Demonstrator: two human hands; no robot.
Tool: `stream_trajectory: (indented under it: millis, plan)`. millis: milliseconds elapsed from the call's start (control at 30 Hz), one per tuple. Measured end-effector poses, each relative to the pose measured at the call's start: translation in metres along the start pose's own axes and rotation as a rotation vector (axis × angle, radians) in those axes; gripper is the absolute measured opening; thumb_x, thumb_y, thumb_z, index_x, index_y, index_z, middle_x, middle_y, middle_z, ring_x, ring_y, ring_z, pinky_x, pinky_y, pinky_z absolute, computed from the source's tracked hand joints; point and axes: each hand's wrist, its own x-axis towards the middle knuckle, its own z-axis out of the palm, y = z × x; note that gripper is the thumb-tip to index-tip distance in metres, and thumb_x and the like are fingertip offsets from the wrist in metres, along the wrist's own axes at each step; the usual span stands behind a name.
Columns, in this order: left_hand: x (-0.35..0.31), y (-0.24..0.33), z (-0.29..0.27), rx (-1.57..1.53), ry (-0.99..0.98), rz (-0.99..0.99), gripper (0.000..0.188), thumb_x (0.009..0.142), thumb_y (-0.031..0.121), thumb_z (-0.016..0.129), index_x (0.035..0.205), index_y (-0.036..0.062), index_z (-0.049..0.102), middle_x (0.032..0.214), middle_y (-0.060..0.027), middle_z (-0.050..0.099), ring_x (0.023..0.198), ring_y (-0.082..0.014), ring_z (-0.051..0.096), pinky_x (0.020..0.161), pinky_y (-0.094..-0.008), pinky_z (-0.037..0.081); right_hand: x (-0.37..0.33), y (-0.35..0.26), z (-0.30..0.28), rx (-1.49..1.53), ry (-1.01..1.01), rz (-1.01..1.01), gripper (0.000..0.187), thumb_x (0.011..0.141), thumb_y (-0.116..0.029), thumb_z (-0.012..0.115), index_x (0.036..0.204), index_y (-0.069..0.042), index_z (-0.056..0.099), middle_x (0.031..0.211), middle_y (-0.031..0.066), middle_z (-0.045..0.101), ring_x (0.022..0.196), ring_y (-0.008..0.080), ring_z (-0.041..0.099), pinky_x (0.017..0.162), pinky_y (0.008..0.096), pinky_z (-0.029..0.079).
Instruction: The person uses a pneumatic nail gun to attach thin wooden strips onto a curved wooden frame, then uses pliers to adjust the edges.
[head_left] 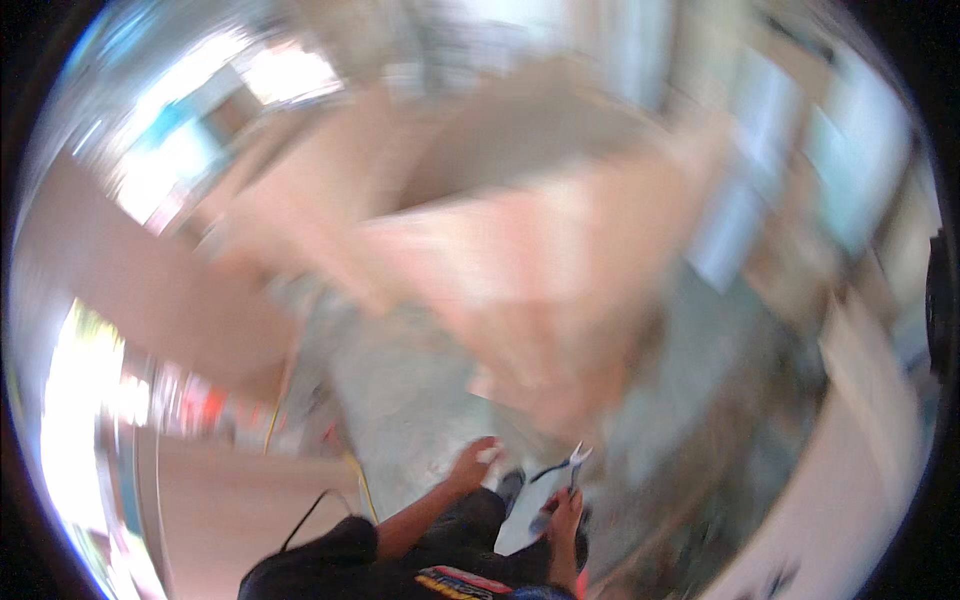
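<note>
Left-edge panels: a wide brown panel (150, 290) slants across the upper left, and a tan board (240, 510) stands below it; a blurred red patch (205, 402) shows between them.
Cord and cable: a yellow cord (363, 486) runs toward the person's left arm, near a thin black cable (308, 512).
Tan sheet left of the carton: a blurred tan sheet (310, 195) leans out beside the carton; whether it is a flap or a separate piece, I cannot tell.
Left hand: the left hand (468, 468) is apart from the right, fingers bent, with a small white patch (488, 455) at them; whether they grip it, I cannot tell.
Big carton: a large open-topped cardboard carton (530, 240) fills the middle, ahead of both hands and blocking much of the grey floor (390, 375). Its brown inner wall shows; blur hides any contents.
Pliers: the pliers (576, 461) are in front of the carton's near lower end, jaws spread, one dark handle sticking out leftward.
Right hand: the right hand (566, 512) is closed around the pliers' other handle.
Right side: a pale curved-looking board (850, 460) stands along the edge, with blurred bluish-white shapes (750, 170) above.
</note>
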Motion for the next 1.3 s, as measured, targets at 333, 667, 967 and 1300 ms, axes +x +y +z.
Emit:
stream_trajectory:
  millis: [333, 667, 967, 1300]
  plan:
    - [-0.034, 0.106, -0.112, -0.567, 0.438, -0.28, 0.071, 0.086, 0.051, 0.071, 0.123, -0.0042, 0.048, 0.099, -0.0235, 0.066, 0.091, -0.0347, 0.065, 0.08, -0.0444, 0.051, -0.039, -0.128, 0.232, -0.703, -1.023, -0.404, 0.033, 0.1, -0.02, 0.06, 0.125, 0.0, 0.052, 0.115, 0.0132, 0.055, 0.11, 0.0238, 0.054, 0.092, 0.04, 0.046]
    - [-0.069, 0.049, -0.185, -0.345, 0.311, -0.306, 0.063, 0.09, 0.062, 0.06, 0.107, 0.0015, 0.064, 0.094, -0.0234, 0.071, 0.09, -0.0398, 0.069, 0.079, -0.0487, 0.052, -0.056, -0.051, 0.283, -0.905, -1.073, -0.745, 0.024, 0.096, -0.009, 0.059, 0.117, 0.0, 0.055, 0.099, 0.0136, 0.058, 0.089, 0.0262, 0.058, 0.075, 0.0379, 0.047]
    - [0.068, -0.009, -0.265, -0.229, 0.091, 0.219, 0.07, 0.095, 0.062, 0.052, 0.115, -0.0033, 0.065, 0.104, -0.0264, 0.07, 0.097, -0.0431, 0.068, 0.086, -0.0506, 0.051, -0.042, -0.072, 0.387, -0.511, -0.632, -0.181, 0.02, 0.1, -0.017, 0.058, 0.118, -0.009, 0.056, 0.09, 0.0026, 0.058, 0.071, 0.0122, 0.054, 0.058, 0.0281, 0.045]
    - [0.111, -0.071, -0.354, -0.684, 0.013, 0.011, 0.026, 0.099, 0.025, 0.059, 0.095, 0.0023, 0.071, 0.083, -0.004, 0.072, 0.071, -0.0108, 0.062, 0.067, -0.0286, 0.051, -0.102, -0.172, 0.461, -0.48, -0.357, -0.439, 0.022, 0.094, -0.004, 0.054, 0.11, 0.002, 0.067, 0.124, 0.0136, 0.065, 0.109, 0.024, 0.066, 0.084, 0.035, 0.056]
